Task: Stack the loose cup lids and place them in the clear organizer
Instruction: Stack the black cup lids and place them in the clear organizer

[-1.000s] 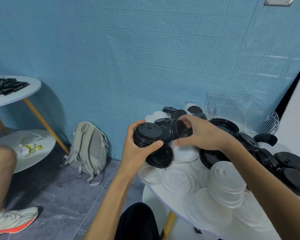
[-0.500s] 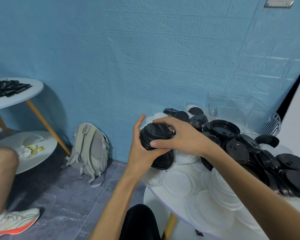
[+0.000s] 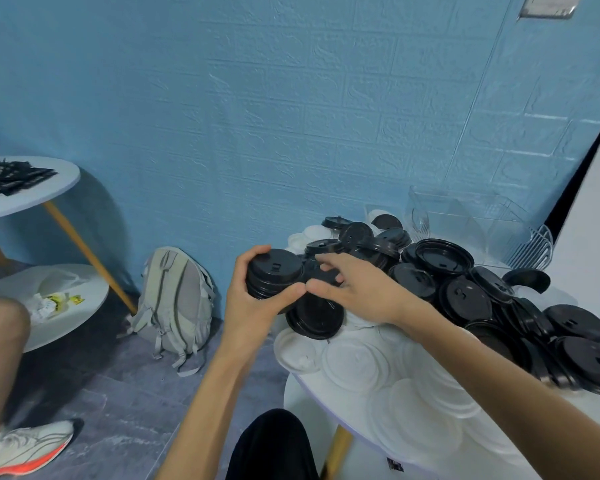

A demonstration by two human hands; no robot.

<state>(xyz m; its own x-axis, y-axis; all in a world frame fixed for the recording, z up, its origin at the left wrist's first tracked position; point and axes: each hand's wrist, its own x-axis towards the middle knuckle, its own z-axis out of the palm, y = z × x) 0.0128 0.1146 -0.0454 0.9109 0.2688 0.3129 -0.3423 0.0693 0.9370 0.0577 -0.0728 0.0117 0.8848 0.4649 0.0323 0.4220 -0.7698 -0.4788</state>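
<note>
My left hand (image 3: pixel 253 306) grips a short stack of black cup lids (image 3: pixel 274 273), thumb along its near side and fingers curled over the far edge. My right hand (image 3: pixel 357 289) hovers just right of the stack over the pile, fingers loosely spread and holding nothing. Loose black lids (image 3: pixel 465 299) cover the right and back of the white round table (image 3: pixel 298 393); loose white lids (image 3: pixel 357 365) lie along its near side. The clear organizer (image 3: pixel 465 223) stands at the table's back right against the wall.
A grey backpack (image 3: pixel 177 299) leans on the blue wall at floor level. A two-tier white side table (image 3: pixel 32 192) stands at left with black items on top. Another person's knee (image 3: pixel 0 334) and white-orange shoe (image 3: pixel 25 448) are at the lower left.
My right hand pressed a black lid onto the stack in my left hand, then let go and drew back to the right over the pile.
</note>
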